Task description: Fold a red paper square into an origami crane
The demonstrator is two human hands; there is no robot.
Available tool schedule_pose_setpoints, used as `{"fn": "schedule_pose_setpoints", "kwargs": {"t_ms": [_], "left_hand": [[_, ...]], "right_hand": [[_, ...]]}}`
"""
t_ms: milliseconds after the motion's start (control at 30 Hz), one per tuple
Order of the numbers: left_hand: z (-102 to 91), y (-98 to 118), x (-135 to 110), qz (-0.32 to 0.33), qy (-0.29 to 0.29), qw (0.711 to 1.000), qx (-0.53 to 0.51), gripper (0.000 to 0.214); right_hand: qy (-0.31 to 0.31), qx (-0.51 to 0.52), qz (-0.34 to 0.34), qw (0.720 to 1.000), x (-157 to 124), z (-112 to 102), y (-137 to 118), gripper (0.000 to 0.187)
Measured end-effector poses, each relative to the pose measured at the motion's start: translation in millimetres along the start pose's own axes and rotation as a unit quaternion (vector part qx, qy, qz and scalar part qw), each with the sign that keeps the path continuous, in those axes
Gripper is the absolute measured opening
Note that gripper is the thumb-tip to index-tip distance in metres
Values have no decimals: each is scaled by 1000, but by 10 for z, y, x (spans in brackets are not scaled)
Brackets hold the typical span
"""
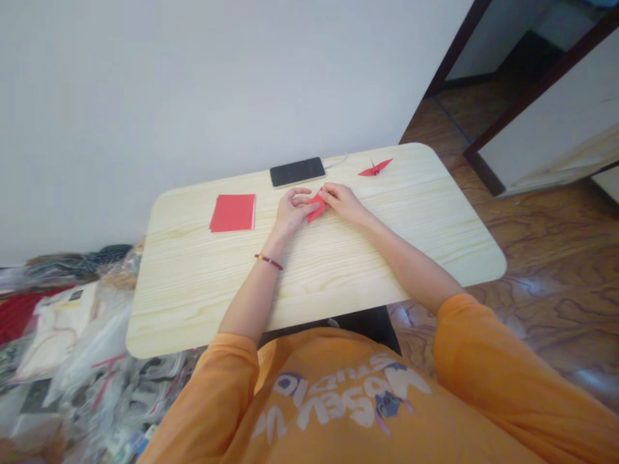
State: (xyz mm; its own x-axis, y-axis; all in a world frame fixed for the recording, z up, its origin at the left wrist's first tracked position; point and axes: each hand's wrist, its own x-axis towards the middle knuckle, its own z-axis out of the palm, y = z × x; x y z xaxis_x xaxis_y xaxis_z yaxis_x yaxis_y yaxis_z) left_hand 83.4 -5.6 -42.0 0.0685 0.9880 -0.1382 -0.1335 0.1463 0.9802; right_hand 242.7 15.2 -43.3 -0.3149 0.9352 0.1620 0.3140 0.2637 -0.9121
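Observation:
A small folded piece of red paper (315, 210) lies on the light wooden table (193, 283) between both my hands. My left hand (293, 211) pinches its left side with curled fingers. My right hand (342, 200) presses on its right end, fingers bent over it. A stack of red square paper (233, 212) rests to the left of my hands. A finished red paper crane (374, 169) stands at the far right of the table.
A black phone (296, 172) lies face up at the table's far edge against the white wall, with a cable running right. Plastic bags and clutter (72, 348) pile up on the floor to the left. Wooden floor and a doorway are at the right.

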Motion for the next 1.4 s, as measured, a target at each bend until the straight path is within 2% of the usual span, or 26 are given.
{"fn": "schedule_pose_setpoints", "kwargs": {"t_ms": [100, 200, 433, 533, 600, 667, 733, 833, 900, 1000, 1167, 1400], "left_hand": [[-4, -7, 6, 11, 17, 1000, 3, 48], [-4, 1, 3, 19, 31, 999, 9, 52], [19, 44, -23, 32, 19, 999, 21, 51], [24, 44, -23, 41, 32, 998, 36, 49], [23, 34, -18, 62, 43, 996, 44, 47], [22, 27, -14, 95, 51, 993, 47, 46], [26, 30, -18, 131, 58, 988, 54, 46], [40, 52, -34, 161, 77, 981, 76, 47], [45, 57, -36, 160, 87, 980, 82, 48], [33, 25, -10, 147, 87, 983, 66, 51], [-12, -53, 48, 70, 67, 995, 23, 46], [-25, -49, 57, 56, 91, 994, 11, 44]], "right_hand": [[-26, 59, -3, 998, 0, 24, 46, 22], [-27, 88, -3, 996, -3, 38, 64, 24], [18, -18, -31, 999, -28, -10, -58, 30], [46, -38, -14, 998, -18, -23, -57, 37], [43, 4, 26, 999, -8, -21, -37, 39], [15, 83, 90, 992, -2, -11, -29, 41], [-18, 161, 151, 975, -3, 1, -48, 39], [-16, 256, 177, 950, -11, 13, -104, 31], [2, 284, 168, 944, -13, 13, -127, 26], [24, 275, 149, 949, -7, 10, -117, 22], [38, 237, 127, 962, 13, 11, -68, 21], [39, 226, 118, 966, 8, 32, -47, 20]]}}
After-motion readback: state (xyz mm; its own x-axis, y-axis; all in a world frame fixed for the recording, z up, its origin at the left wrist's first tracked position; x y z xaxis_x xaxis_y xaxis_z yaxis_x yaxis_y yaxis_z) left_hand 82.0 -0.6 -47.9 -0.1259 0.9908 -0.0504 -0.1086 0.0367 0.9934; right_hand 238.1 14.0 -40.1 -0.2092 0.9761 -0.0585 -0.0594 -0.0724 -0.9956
